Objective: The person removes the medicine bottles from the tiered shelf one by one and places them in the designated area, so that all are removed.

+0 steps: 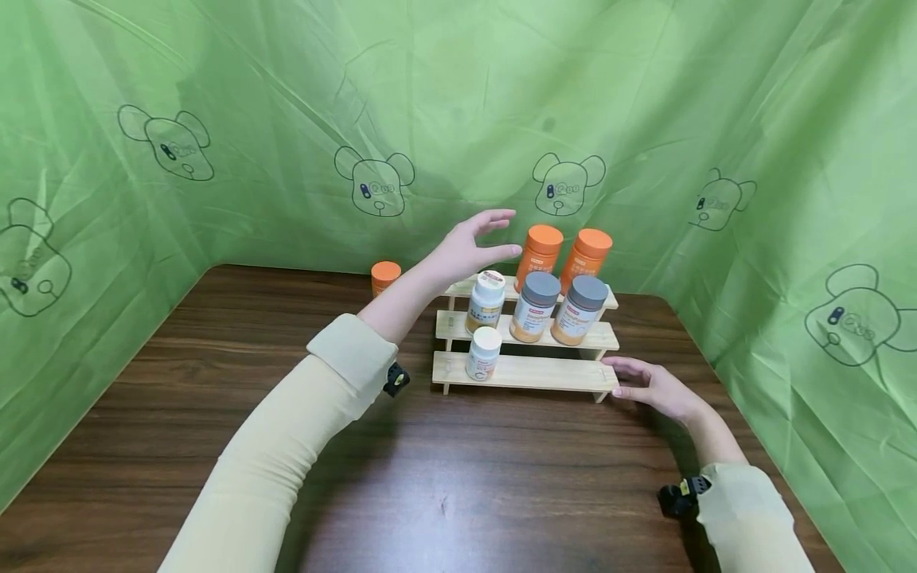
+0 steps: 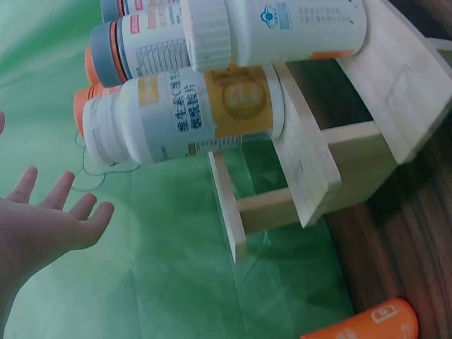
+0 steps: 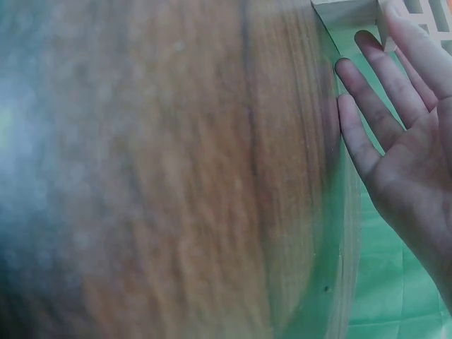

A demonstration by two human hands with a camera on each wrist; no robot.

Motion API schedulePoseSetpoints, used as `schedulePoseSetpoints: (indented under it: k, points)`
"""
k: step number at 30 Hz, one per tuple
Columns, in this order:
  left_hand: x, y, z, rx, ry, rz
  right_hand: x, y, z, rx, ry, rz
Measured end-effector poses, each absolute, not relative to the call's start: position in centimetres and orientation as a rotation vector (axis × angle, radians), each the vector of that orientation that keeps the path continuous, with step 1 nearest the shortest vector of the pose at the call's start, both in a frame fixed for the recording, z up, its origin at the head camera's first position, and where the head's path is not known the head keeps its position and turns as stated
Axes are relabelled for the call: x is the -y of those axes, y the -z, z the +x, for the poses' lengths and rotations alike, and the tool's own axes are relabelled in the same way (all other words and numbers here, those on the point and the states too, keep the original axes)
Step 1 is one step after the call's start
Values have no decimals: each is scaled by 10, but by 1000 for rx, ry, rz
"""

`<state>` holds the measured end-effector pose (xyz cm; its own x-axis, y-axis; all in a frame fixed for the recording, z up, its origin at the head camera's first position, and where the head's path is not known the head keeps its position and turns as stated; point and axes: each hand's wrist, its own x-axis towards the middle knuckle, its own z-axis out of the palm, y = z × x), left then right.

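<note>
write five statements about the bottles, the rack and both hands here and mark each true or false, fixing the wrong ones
1. The right hand is at the right end of the wooden rack. True.
2. Every bottle stands on the rack. False: an orange-lidded bottle is on the table, left of the rack.
3. Two grey-lidded bottles stand side by side on the middle step. True.
4. The lowest level carries three bottles. False: the bottom step carries just one, a small white bottle.
5. The left hand holds nothing. True.
</note>
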<state>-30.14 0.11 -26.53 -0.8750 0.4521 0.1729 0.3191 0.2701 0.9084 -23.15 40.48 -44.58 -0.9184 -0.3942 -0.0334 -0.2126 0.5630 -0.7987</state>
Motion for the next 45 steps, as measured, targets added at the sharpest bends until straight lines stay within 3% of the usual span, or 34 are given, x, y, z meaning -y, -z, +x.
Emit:
schedulePoseSetpoints:
  k: [45]
  points:
    - [-52,274,-352,-2353,-1513,833,-407,445,-231,-2583,1286,-538]
